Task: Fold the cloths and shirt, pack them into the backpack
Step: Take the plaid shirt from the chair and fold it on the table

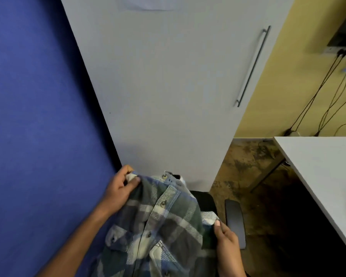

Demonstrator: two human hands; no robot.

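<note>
A plaid shirt (pixel 158 222) in blue, green, grey and white, buttoned down the front, hangs in front of me at the bottom centre. My left hand (pixel 120 188) pinches its upper left shoulder between thumb and fingers. My right hand (pixel 227 242) grips the shirt's right edge lower down, thumb on top of the fabric. The collar points away from me. No backpack and no other cloths show in this view.
A black chair with an armrest (pixel 235 222) stands behind the shirt. A grey cabinet door (pixel 168 86) with a long handle rises ahead, a blue partition (pixel 38 116) at left. A white table (pixel 324 176) fills the right; cables (pixel 328 92) hang on the yellow wall.
</note>
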